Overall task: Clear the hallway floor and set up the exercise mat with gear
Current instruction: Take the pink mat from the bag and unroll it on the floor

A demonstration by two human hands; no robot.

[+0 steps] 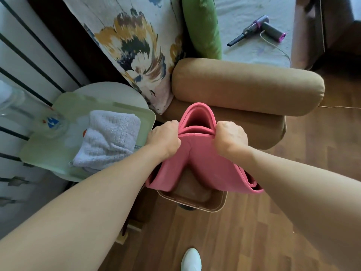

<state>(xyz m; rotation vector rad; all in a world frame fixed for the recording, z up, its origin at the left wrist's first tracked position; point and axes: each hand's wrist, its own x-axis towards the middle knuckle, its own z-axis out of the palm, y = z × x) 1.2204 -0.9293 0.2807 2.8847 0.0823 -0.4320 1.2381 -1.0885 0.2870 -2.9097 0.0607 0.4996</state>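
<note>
A pink folded exercise mat (197, 163) hangs in front of me, its layers bent into loops. My left hand (164, 138) grips its top edge on the left side. My right hand (231, 138) grips the same edge on the right. The mat's lower part drapes over a tan rectangular basket (214, 207) that stands on the wooden floor by the sofa arm. A folded white towel (109, 137) lies on a pale green tray (48, 153) to my left, beside a clear plastic water bottle (29, 114).
The tan sofa arm (248, 85) is just beyond the mat, with a floral cushion (136, 45) and a green cushion (203, 26) behind it. A handheld vacuum (257, 29) lies on the sofa seat. My white shoe (191, 260) stands on the wooden floor (254, 231).
</note>
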